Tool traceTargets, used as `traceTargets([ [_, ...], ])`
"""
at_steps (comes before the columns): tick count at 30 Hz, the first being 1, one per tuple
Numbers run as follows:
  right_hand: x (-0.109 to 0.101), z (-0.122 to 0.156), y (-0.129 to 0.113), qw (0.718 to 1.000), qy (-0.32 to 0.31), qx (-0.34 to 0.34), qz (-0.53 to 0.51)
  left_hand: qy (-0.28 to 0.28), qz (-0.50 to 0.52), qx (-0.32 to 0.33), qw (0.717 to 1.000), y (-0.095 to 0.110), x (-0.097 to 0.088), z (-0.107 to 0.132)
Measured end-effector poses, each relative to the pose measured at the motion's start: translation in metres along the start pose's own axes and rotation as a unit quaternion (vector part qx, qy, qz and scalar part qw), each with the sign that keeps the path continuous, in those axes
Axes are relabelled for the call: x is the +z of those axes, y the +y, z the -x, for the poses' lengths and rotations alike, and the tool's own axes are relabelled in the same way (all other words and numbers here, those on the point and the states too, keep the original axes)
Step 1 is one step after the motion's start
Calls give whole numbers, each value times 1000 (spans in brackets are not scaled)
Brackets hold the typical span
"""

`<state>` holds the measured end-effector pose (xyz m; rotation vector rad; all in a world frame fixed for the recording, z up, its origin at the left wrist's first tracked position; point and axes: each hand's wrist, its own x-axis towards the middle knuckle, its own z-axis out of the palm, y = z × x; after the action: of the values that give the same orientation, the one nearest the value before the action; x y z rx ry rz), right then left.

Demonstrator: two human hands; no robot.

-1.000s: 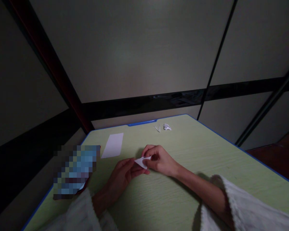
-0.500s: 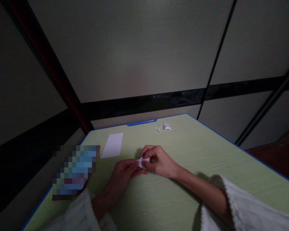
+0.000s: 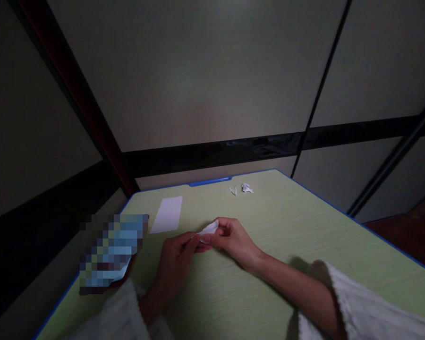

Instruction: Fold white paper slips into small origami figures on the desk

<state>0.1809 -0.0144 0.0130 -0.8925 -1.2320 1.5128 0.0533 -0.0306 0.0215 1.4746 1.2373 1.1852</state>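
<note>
A small piece of folded white paper (image 3: 208,231) is held between my two hands above the near middle of the table. My left hand (image 3: 180,252) pinches its left end, thumb on top. The fingers of my right hand (image 3: 233,238) close on its right side. Fingers cover both ends of the paper, so its full shape is hidden. Beyond the hands, to the left, a flat white sheet of paper (image 3: 167,215) lies on the table.
The pale green table (image 3: 304,222) has a blue edge. At its far side lie a folded white paper figure (image 3: 247,188) and thin paper strips (image 3: 233,190). A pixelated device-like object (image 3: 115,252) rests at the left edge. Behind stand wardrobe-like panels (image 3: 205,71).
The folded paper has been turned, and a longer raised edge now shows between the hands. My right hand's fingers have shifted their hold; the view has moved slightly.
</note>
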Motion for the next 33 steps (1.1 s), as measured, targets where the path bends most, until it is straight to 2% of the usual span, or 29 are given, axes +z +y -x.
traceTargets([
  [6, 0, 1, 0, 999, 32, -3, -37, -1, -27, 31, 999, 0, 0, 1],
  [16, -5, -2, 1, 995, -11, -23, -94, -24, 66, -34, 997, 2, 1, 2],
  [22, -2, 0, -1, 986, 15, -66, -151, -44, 121, -63, 990, 1, 4, 4],
  [27, -8, -6, -4, 980, 24, -57, -187, -47, 125, -72, 988, 2, 3, 5],
  [30, -14, -8, -8, 971, -1, -45, -234, -46, 136, -73, 987, 1, 2, 4],
  [33, -17, -6, -10, 968, -59, -23, -243, -42, 150, -73, 985, -1, 2, 3],
])
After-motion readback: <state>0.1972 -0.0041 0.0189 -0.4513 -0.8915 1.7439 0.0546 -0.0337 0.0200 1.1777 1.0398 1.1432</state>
